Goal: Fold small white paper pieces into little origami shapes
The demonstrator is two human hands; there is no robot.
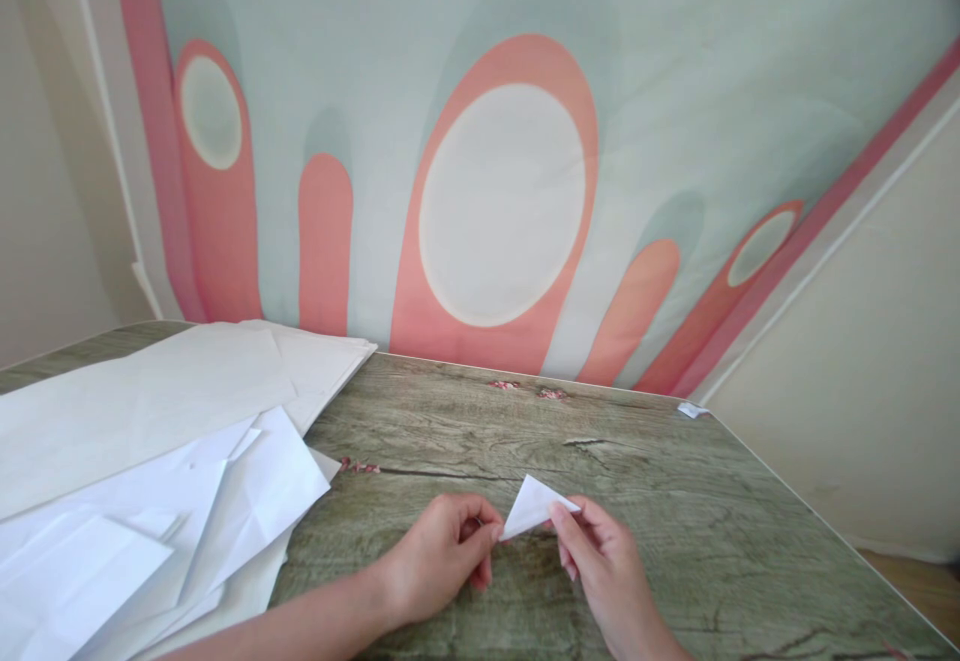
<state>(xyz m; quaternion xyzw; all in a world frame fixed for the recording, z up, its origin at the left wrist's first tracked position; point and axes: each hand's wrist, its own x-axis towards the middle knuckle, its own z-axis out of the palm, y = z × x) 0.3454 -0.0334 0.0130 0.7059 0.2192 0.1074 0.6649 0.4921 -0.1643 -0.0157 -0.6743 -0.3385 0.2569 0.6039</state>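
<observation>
A small folded white paper triangle [531, 506] is held just above the wooden table [675, 501], near its front edge. My left hand [442, 556] pinches the triangle's lower left corner between thumb and fingertips. My right hand [611, 566] pinches its right corner with thumb and forefinger. Both hands are closed on the paper, with the forearms coming in from the bottom of the view.
A loose pile of white paper sheets [150, 471], some creased, covers the table's left side. A wall hanging with pink arches and pale circles [502, 201] rises behind the table. A small white scrap [691, 409] lies at the far right corner.
</observation>
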